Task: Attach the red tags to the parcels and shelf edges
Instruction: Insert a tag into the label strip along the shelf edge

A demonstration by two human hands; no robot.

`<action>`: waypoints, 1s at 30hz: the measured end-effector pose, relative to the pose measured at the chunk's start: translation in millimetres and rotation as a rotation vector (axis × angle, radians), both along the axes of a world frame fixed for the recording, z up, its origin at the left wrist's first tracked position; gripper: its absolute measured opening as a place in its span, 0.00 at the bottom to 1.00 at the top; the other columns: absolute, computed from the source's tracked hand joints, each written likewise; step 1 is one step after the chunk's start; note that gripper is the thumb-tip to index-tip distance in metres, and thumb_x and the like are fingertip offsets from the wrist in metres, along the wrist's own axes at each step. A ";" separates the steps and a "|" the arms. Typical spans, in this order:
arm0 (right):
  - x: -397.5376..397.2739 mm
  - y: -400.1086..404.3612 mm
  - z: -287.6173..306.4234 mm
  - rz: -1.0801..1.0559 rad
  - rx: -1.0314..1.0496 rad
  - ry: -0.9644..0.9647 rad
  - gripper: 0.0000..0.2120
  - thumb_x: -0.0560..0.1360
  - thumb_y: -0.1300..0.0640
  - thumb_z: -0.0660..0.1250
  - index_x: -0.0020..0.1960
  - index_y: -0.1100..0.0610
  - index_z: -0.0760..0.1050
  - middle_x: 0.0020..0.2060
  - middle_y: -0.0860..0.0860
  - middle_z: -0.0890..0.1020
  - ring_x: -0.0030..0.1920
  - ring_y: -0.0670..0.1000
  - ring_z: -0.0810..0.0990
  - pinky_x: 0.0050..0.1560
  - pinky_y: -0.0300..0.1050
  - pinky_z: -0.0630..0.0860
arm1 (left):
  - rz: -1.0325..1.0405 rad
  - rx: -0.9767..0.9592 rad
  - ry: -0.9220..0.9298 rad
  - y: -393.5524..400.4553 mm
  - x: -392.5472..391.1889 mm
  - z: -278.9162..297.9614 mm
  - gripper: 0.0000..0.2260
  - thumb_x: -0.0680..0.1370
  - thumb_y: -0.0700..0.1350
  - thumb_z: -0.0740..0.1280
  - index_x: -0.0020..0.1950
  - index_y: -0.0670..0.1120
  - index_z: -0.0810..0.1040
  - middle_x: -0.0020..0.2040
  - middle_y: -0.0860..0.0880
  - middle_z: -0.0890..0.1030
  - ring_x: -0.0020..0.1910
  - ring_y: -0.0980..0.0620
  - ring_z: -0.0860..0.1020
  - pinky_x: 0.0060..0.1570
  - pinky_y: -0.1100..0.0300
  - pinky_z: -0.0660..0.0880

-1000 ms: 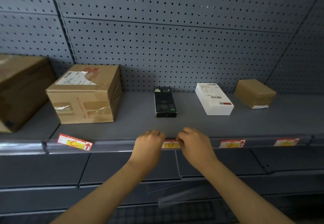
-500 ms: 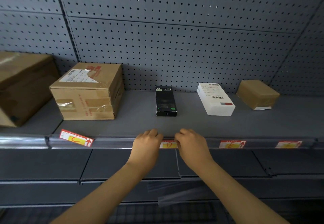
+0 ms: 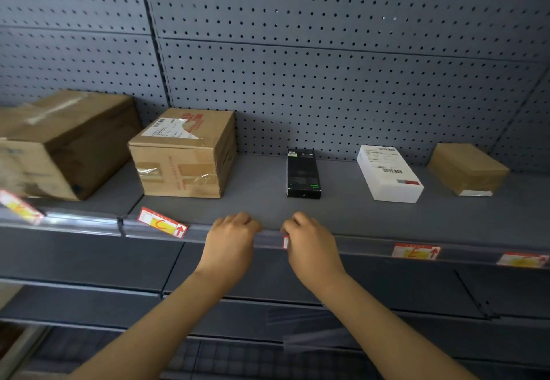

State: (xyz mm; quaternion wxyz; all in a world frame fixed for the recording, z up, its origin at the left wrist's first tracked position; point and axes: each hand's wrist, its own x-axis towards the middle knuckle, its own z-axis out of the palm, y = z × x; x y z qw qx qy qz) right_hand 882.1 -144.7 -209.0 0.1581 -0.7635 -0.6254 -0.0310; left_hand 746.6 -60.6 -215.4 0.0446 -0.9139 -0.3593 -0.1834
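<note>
Both of our hands were at the front edge of the grey metal shelf [image 3: 342,219], knuckles up and fingers curled over its clear plastic label strip [image 3: 269,238]. Our left hand [image 3: 230,242] gripped the strip with nothing else visible in it. Our right hand [image 3: 311,245], a short way apart from the left, pinched a red paper tag [image 3: 285,242] against the strip; only a sliver of the tag showed at the hand's left side, so we could not tell how far it sat in the strip.

Left of our left hand a red and yellow tag with a white arrow [image 3: 162,226] lay tilted on the shelf lip, and farther left a blurred red tag [image 3: 18,207] hung at the edge. Right of our right hand two more red tags [image 3: 415,251] [image 3: 522,260] sat flat in the strip.

Beyond our hands, towards the grey pegboard back wall [image 3: 327,82], stood a slim black box [image 3: 303,173], almost straight ahead between the hands. To its right lay a white rectangular box with a barcode label [image 3: 388,174], then a small brown cardboard parcel [image 3: 467,168]. To the left of our left hand stood a taped brown cardboard carton with a shipping label [image 3: 184,153], and beyond it a larger brown carton [image 3: 59,144].
</note>
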 end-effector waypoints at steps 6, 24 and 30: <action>-49.4 27.7 0.2 0.081 0.039 0.034 0.10 0.74 0.66 0.64 0.54 0.57 0.76 0.50 0.53 0.77 0.48 0.54 0.77 0.46 0.49 0.77 | 0.165 0.001 0.048 31.6 -62.2 20.4 0.19 0.57 0.34 0.76 0.44 0.47 0.83 0.39 0.47 0.82 0.36 0.43 0.81 0.35 0.53 0.76; -188.7 100.0 3.0 -0.156 0.047 0.056 0.08 0.75 0.63 0.63 0.53 0.56 0.76 0.51 0.53 0.79 0.51 0.55 0.77 0.44 0.49 0.75 | -0.024 0.022 0.090 113.2 -182.3 20.9 0.19 0.74 0.36 0.63 0.63 0.48 0.73 0.60 0.47 0.74 0.58 0.46 0.73 0.54 0.56 0.68; -186.2 109.9 2.4 -0.176 0.036 0.048 0.08 0.75 0.62 0.64 0.53 0.56 0.76 0.51 0.52 0.79 0.50 0.53 0.77 0.43 0.48 0.76 | -0.045 -0.021 0.032 119.1 -181.3 18.1 0.18 0.73 0.37 0.66 0.62 0.48 0.73 0.59 0.48 0.76 0.56 0.47 0.74 0.53 0.57 0.69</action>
